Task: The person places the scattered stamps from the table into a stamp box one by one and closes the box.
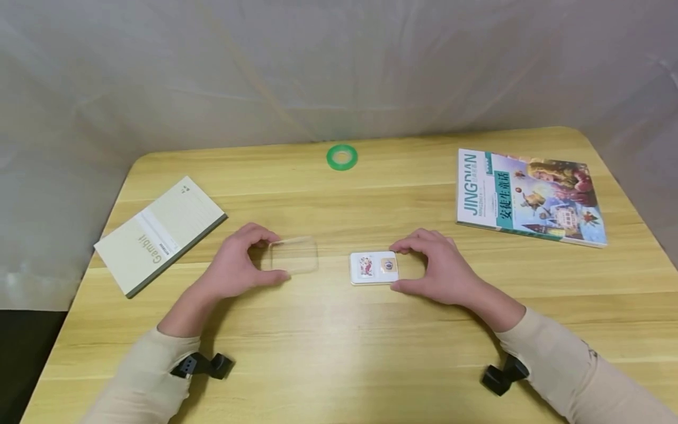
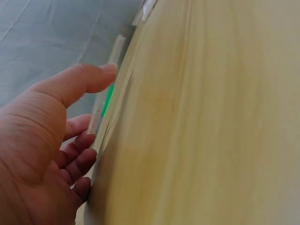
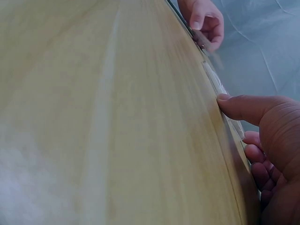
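Note:
Between thumb and fingers, my left hand pinches a clear plastic lid by its left end. In the left wrist view the lid appears as a thin see-through strip above the wood. My right hand grips the right end of a small white rectangular case, thumb on the near side and fingers on the far side. Two small pictures, one red and white, one tan with a dark emblem, show on its top. A short stretch of wood separates the lid from the case.
A Gambit notebook lies angled at the left. Toward the back edge is a roll of green tape. At the right lies a colourful storybook. Pale sheeting hangs behind the wooden table.

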The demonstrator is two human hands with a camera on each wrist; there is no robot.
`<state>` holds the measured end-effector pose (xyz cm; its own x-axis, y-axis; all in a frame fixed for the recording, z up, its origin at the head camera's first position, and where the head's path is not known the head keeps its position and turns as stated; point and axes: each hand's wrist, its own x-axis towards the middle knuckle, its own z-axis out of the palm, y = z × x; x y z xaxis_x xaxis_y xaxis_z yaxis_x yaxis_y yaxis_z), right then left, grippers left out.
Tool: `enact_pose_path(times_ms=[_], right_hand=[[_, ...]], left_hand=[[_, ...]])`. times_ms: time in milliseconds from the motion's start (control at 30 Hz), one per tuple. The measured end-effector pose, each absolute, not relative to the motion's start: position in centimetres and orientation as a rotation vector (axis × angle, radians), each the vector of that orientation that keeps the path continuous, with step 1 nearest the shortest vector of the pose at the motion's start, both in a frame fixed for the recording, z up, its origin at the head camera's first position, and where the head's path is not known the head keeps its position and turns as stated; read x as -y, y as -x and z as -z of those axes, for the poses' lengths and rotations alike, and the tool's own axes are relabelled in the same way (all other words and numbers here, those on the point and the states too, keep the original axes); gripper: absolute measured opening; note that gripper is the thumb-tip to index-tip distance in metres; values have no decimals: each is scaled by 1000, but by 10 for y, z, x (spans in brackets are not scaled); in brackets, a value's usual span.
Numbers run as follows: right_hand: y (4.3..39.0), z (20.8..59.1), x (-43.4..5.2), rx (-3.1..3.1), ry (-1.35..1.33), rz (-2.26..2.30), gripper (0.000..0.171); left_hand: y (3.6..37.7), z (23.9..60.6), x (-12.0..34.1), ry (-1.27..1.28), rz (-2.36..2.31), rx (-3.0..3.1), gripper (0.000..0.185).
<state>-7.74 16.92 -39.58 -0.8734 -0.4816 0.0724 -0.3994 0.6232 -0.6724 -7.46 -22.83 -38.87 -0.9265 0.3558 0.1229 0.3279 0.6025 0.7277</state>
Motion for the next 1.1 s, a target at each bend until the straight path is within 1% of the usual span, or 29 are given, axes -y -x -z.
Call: enact_pose_path(times_ms=[400, 767, 1100], right_hand=[[78, 398, -170, -2726, 741, 1082, 59], [78, 398, -170, -2726, 732, 1085, 60], [79, 397, -169, -2726, 759, 1100, 60]], left_hand=[[72, 397, 191, -608, -1623, -2706, 58], [69, 393, 149, -625, -1609, -2687, 60], [70, 392, 124, -701, -1577, -2657, 62]])
